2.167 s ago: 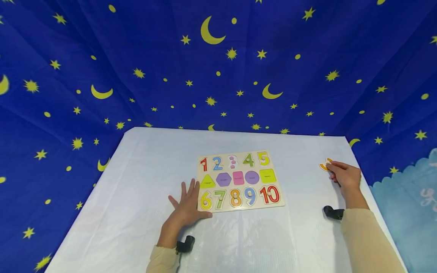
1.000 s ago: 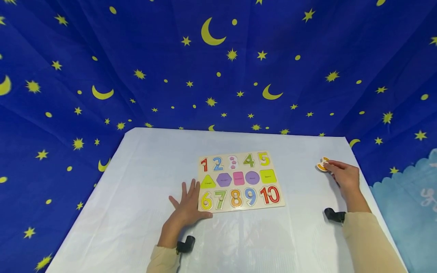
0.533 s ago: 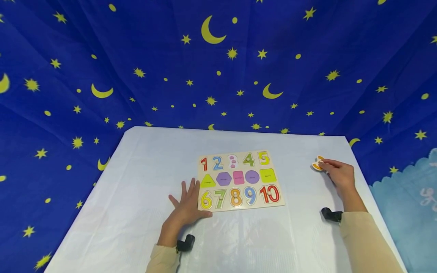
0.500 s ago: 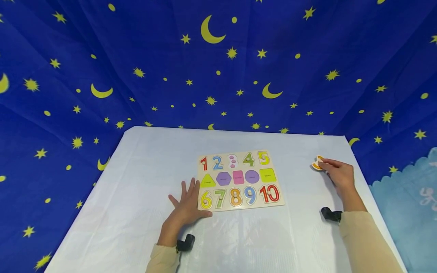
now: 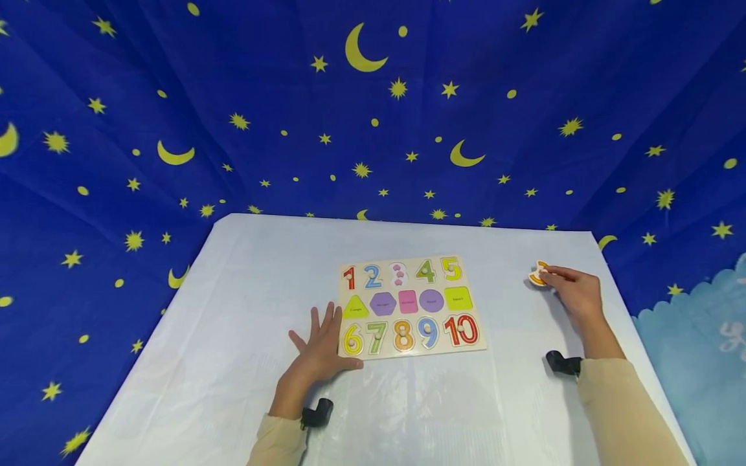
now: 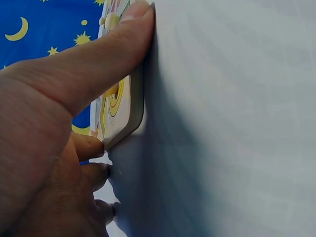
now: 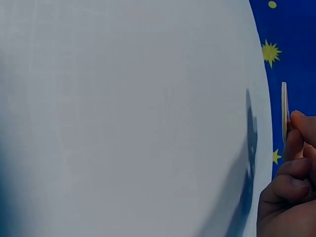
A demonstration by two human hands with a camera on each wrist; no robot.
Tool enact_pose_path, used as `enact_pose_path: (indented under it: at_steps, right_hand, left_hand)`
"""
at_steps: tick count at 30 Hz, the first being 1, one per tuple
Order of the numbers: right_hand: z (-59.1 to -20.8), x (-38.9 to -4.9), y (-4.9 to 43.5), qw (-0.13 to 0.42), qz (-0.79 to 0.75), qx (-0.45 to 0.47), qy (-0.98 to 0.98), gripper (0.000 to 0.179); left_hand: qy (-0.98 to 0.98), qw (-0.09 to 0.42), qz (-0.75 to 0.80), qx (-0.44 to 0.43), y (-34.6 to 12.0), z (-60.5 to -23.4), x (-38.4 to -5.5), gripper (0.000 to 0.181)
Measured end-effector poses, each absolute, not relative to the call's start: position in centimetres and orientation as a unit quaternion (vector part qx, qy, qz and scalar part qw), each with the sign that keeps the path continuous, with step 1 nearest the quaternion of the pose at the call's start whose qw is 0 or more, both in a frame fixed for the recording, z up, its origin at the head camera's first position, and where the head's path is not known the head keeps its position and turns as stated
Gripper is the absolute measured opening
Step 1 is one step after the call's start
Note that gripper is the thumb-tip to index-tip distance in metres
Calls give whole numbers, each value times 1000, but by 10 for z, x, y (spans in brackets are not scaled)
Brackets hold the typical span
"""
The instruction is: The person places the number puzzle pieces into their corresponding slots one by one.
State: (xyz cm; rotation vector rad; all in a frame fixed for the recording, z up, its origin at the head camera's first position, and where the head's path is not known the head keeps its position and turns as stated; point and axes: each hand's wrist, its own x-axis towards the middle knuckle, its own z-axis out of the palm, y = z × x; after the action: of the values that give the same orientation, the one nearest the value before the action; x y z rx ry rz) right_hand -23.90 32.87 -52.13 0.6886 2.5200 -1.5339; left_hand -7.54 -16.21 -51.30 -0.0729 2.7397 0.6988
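Observation:
A wooden number puzzle board [image 5: 415,349] lies on the table with numbers 1, 2 and 4 to 10 seated in it. The slot for 3 [image 5: 399,274] shows bare, with small pink shapes printed inside. My left hand [image 5: 317,356] rests at the board's lower left corner, fingers spread, the thumb along the near edge. At the right, my right hand [image 5: 577,294] pinches the orange-and-white number 3 puzzle piece [image 5: 537,274] between thumb and forefinger. In the right wrist view the piece [image 7: 284,111] appears edge-on, held by its knob, with a shadow on the table.
A white sheet covers the table [image 5: 245,278]. A blue cloth [image 5: 291,97] with yellow moons and stars hangs behind and at the sides. Black wrist cameras [image 5: 317,414] sit on both wrists. A light-blue cloth [image 5: 699,362] hangs at the right.
My right hand has moved a little to the left with the number 3 piece, which has turned slightly in the fingers. The left hand and board stay in place.

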Motion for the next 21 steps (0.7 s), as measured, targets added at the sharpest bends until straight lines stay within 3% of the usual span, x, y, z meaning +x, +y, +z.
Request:
enact_pose_path:
  at_steps: [21]
  right_hand:
    - [-517,-237,314,59,-510,198,835,61]
  left_hand:
    - [957,150,249,-23,-162,-511,-75,122]
